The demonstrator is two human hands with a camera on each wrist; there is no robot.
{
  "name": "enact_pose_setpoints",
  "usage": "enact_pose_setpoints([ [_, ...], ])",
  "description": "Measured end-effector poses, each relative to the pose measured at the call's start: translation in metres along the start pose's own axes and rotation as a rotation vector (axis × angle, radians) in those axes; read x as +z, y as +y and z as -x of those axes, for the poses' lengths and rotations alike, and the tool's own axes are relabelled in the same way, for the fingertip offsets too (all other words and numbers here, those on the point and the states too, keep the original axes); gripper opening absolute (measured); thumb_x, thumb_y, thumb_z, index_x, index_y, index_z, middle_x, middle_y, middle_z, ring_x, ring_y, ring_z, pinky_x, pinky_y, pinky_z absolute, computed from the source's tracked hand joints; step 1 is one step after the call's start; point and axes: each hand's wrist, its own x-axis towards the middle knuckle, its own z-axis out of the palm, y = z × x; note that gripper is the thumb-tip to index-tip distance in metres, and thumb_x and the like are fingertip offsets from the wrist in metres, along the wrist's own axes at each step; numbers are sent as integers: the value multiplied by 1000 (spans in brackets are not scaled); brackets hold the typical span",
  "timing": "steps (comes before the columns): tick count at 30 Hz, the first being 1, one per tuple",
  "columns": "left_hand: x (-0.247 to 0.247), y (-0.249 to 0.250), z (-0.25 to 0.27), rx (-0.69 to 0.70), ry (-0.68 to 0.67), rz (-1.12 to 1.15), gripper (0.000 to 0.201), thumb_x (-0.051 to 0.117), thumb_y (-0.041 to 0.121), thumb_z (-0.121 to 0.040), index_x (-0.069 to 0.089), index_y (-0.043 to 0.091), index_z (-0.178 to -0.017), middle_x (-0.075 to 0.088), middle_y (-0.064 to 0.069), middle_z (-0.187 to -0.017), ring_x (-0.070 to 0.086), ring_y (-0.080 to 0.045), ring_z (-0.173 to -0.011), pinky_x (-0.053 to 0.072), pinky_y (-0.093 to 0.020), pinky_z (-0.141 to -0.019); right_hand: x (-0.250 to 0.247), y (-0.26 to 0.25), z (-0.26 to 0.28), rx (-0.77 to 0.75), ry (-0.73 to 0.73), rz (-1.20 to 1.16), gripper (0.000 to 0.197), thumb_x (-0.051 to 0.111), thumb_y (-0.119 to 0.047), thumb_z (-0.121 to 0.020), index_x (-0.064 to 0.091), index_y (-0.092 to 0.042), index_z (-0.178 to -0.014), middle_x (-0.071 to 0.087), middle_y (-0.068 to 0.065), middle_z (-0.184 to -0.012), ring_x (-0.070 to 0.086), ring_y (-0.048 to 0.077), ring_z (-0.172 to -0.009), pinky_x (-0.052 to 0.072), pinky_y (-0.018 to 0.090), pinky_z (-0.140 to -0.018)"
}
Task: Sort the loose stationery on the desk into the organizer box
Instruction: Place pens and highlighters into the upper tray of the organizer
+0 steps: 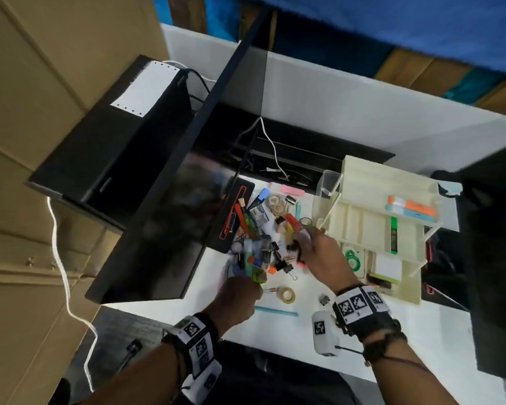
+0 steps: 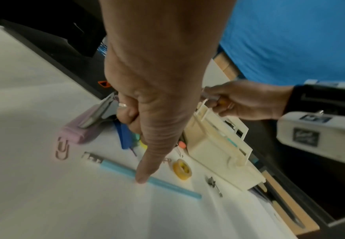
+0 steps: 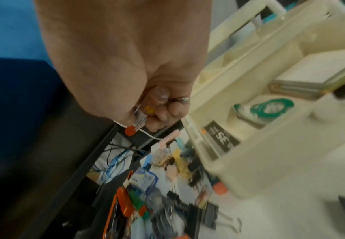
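Left hand point(image 1: 240, 296) grip closed around pens point(image 1: 256, 266); right hand point(image 1: 323, 260) gripping markers point(image 1: 294, 222), cluttered white desk point(image 1: 421, 340), organizer box point(image 1: 360, 217)

Soft, even light is seen everywhere. The white flat desk top point(image 1: 275, 331) looks bright. Wrist pictures are blurred, and edges are bent.

Stationery pile point(image 1: 257, 229) blurred — items indistinct; both hands' grasped items mostly hidden.
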Motion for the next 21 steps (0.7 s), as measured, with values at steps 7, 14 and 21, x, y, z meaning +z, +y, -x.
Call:
enact_pose_setpoints([
  [7,-11,26,-6,44,-64,-204,23,61,4,-91,68,-8,-110,68,-26,-109,65,-29,-87,39,-9,-71,-108,30,-3,-135,206,-23,27,45,-33,-109,60,-22,-128,63,-2,-111,60,14,-101,48,34,-88],
  [14,-50,69,-1,55,-75,-342,34,59,44,-65,72,19,-85,73,0,-87,71,-21,-83,54,-32,-74,-207,113,-46,15,476,162,32,54,-18,-103,66,-23,-132,50,8,-121,48,30,-119,42,46,-107],
  [21,-165,154,-11,144,296,-161,12,76,43,-76,67,35,-75,56,18,-64,54,3,-60,43,-18,-59,-213,160,-86,53,384,237,36,59,-15,-98,68,-31,-129,54,7,-128,43,31,-118,34,51,-105],
])
